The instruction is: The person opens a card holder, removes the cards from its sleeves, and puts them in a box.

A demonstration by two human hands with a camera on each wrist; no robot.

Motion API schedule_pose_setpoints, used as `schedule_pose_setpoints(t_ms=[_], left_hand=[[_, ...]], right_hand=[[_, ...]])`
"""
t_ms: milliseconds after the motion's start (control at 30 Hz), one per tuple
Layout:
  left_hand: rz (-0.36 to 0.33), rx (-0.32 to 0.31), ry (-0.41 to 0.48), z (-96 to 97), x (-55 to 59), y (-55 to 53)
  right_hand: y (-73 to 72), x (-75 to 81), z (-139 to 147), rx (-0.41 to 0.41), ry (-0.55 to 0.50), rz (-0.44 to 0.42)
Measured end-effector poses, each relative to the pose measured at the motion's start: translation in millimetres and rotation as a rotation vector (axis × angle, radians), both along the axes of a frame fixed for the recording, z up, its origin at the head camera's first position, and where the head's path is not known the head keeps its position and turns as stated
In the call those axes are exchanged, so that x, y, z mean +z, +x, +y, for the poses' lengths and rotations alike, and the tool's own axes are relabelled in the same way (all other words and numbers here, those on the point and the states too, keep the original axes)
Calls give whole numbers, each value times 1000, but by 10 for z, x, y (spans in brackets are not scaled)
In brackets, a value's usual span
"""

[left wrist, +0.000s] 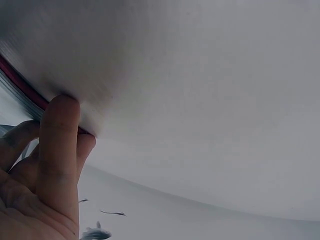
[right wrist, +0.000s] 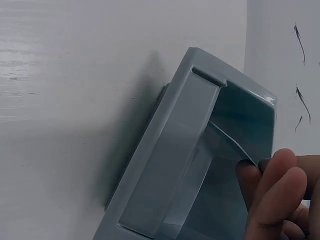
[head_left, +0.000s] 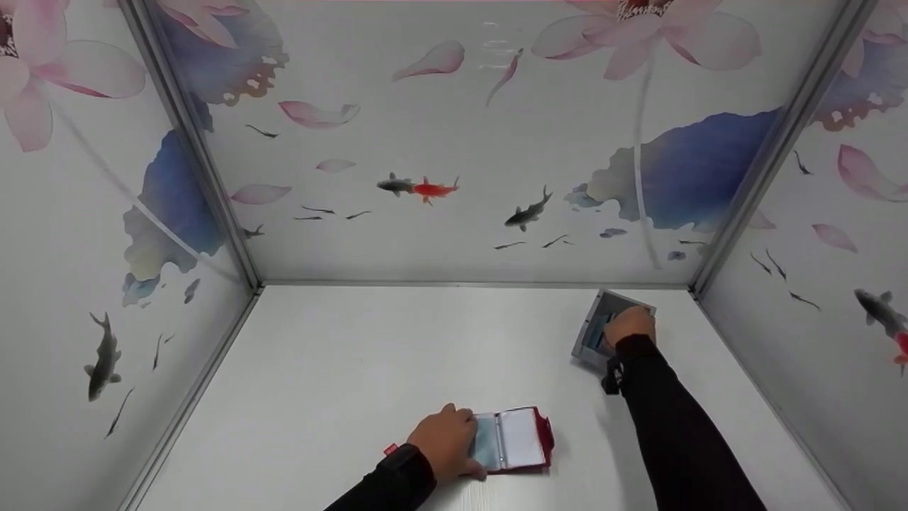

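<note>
With white tabletop (head_left: 397, 348) spreading between them, the left hand (head_left: 441, 443), fingers bent, grips the left edge of an open album (head_left: 523, 440) at lower centre, and the right hand (head_left: 631, 328) pinches a thin card (right wrist: 234, 141) inside the grey box (right wrist: 160, 165) by the far edge, inside flower-printed walls (head_left: 454, 128).

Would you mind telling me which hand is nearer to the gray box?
Right: the right hand pinches a thin card at the box; the left hand is farther away, holding the open red card holder.
</note>
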State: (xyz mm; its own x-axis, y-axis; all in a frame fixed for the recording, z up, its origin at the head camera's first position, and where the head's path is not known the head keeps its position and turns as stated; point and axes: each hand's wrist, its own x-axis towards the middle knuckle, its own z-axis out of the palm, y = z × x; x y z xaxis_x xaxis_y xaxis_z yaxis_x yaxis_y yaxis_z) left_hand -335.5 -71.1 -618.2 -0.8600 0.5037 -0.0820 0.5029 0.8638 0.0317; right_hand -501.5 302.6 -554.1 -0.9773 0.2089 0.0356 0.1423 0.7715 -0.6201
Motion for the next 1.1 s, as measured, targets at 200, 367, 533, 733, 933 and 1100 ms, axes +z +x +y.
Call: schedule_pose_setpoints(t_ms=[200,367,533,733,933,1100], left_hand=[[12,-12,3,-4,-25,-4],[23,-24,-1,-15,-22,-2],[17,-18,4,-11,-29,-1],[-5,1,9,10,-40,-1],[-12,3,2,12,-47,-8],[-13,1,1,0,-37,-10]], right_hand=[[-16,-1,-36,22,18,-24],[-34,-38,-49,30,26,-42],[-58,-88,-69,41,81,-38],[-109,-168,-46,25,82,-43],[-120,-203,-29,17,60,-33],[-129,-237,-32,8,33,-17]])
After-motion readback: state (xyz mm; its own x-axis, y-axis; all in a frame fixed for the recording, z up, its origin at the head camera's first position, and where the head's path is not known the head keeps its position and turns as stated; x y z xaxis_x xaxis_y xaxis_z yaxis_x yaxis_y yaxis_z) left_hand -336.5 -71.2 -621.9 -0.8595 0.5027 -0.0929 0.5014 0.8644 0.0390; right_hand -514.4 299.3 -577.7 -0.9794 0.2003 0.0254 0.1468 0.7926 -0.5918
